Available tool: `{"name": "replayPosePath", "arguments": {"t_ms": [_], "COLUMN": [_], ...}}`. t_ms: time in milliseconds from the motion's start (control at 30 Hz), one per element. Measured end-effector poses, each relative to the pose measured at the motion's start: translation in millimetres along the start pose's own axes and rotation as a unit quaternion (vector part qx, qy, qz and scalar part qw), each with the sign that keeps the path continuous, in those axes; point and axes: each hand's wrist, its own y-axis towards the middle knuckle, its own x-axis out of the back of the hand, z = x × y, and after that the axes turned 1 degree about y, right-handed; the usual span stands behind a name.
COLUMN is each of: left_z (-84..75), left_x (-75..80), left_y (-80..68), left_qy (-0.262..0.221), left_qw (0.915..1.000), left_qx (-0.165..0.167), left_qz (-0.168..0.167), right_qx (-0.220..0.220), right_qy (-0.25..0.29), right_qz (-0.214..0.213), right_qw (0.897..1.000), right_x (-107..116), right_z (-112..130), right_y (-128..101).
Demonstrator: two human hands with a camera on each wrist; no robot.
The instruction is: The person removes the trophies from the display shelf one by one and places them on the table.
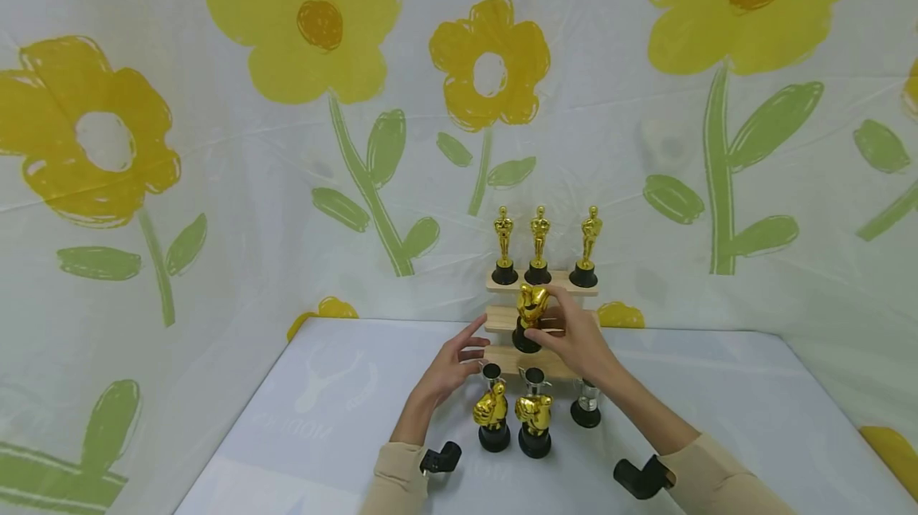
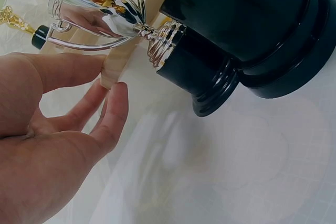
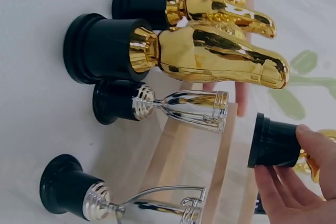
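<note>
A white sheet (image 1: 595,140) printed with yellow flowers hangs behind a white desk (image 1: 344,435). On it is a three-step pale wooden stand (image 1: 502,319). The left hand (image 1: 448,363) pinches one step's end; the right hand (image 1: 577,336) grips a shiny gold trophy (image 1: 532,301) by its round black base, in front of the middle step. Three gold human-figure trophies (image 1: 540,240) occupy the top step. Two gold thumbs-up trophies (image 1: 534,417) and three silver cups on black bases (image 1: 586,407) stand on the desk before the stand.
</note>
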Motion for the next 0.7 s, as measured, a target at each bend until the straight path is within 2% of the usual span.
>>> {"name": "replayPosePath", "arguments": {"t_ms": [233, 500, 700], "left_z": [1.8, 1.7, 1.9], "left_x": [-0.2, -0.6, -0.5], "left_y": [0.0, 0.4, 1.9], "left_qy": [-0.001, 0.000, 0.005], "left_qw": [1.0000, 1.0000, 1.0000], "left_qx": [0.003, -0.008, -0.001], "left_qz": [-0.005, 0.000, -0.007], "right_qx": [-0.013, -0.010, -0.004], "right_qy": [-0.014, -0.010, -0.007], "right_qz": [-0.004, -0.008, -0.006], "right_qw": [1.000, 1.000, 1.000], "right_x": [6.7, 22.3, 30.4], "right_z": [3.9, 4.7, 3.7], "right_y": [-14.9, -36.2, -53.5]}}
